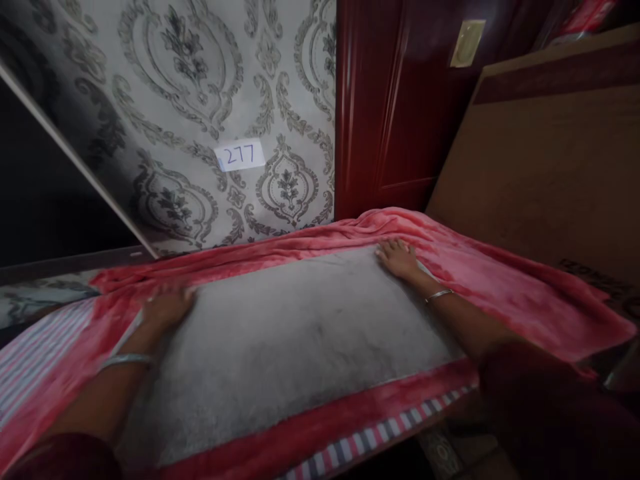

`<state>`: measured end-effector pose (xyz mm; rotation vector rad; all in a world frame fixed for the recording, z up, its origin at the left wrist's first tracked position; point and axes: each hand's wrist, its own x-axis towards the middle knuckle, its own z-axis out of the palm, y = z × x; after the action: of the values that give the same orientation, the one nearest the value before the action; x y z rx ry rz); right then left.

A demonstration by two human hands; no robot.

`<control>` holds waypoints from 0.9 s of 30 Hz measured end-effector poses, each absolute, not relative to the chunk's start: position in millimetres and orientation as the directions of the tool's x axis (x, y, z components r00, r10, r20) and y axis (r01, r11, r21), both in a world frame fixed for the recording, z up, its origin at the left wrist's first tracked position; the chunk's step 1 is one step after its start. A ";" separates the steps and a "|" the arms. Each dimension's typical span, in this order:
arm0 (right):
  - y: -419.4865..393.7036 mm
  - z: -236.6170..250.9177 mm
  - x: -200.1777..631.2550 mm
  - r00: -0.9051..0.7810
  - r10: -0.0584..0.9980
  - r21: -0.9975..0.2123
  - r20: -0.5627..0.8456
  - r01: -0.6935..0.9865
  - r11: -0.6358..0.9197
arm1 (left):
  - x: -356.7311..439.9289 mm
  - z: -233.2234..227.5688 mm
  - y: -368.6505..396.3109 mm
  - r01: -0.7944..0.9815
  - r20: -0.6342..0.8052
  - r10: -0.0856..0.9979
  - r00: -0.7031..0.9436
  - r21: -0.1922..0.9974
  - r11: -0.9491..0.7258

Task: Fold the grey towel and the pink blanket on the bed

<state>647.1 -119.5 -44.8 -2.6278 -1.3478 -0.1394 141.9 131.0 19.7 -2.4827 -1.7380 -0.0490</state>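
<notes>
On one pink blanket (500,280), two flat hands, left (167,305) and right (397,257), press one grey towel (290,340).

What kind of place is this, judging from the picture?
Probably a bedroom in a home. Both hands, left hand and right hand, lie flat on a grey blanket spread over a pink blanket and a striped sheet. Behind are patterned wallpaper and a dark red wooden door.

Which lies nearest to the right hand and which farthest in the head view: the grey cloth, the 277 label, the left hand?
From the right hand:
1. Grey cloth, directly under its fingers, touching.
2. 277 label, up on the patterned wall, to its left.
3. Left hand, at the cloth's opposite corner, far left.
</notes>
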 end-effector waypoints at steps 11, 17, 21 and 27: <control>-170.4 -66.4 507.9 -0.089 0.988 -0.046 0.129 0.994 0.096 | 263.7 -45.2 -46.0 0.182 0.025 0.183 0.983 0.031 -0.983; -199.4 -76.8 586.9 0.275 0.951 -0.049 0.144 0.962 -0.270 | 211.7 -40.2 -8.2 0.467 -0.017 0.468 0.883 -0.058 -0.883; -228.8 -82.7 639.1 0.471 0.875 -0.075 0.116 0.882 -0.465 | 141.4 -31.6 30.5 0.682 -0.062 0.693 0.718 -0.130 -0.719; -248.3 -92.8 681.0 0.542 0.838 -0.142 0.065 0.836 -0.530 | 28.3 -23.8 74.9 0.911 -0.071 0.921 0.383 -0.137 -0.389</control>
<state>681.0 -248.3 -92.8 -2.6187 -1.4328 0.0169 28.3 74.9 -23.8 -2.5490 -1.6922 0.2084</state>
